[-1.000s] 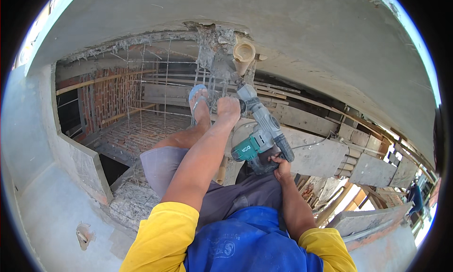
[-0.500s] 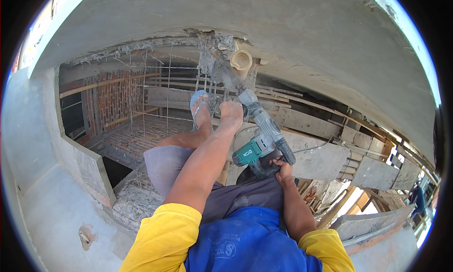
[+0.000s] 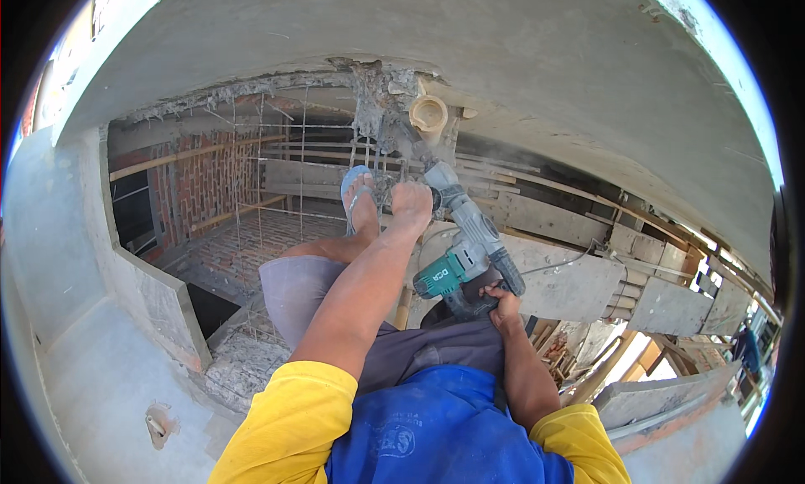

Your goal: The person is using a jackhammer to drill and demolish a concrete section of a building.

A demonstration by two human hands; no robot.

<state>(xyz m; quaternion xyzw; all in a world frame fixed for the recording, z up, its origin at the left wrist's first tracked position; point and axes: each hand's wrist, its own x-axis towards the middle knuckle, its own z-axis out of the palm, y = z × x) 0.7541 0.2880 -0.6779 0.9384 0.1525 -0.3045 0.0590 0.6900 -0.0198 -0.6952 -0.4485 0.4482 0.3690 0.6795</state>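
As the head view shows, the power hammer [image 3: 478,232] slants in front of the person, its nose toward the broken concrete [image 3: 369,106], just below the beige pipe [image 3: 428,117]; dust obscures the tip. The left hand [image 3: 412,204] is wrapped around the side handle [image 3: 436,200], the right hand [image 3: 503,304] around the rear handle [image 3: 511,274]. Expect a heavy, rigid tool with strong vibration; dusty grips may slip. Hold both handles, clear of the nose.

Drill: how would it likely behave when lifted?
The drill is probably heavy, since left hand and right hand both grip it. It may twist sideways, as its teal housing juts off-axis.
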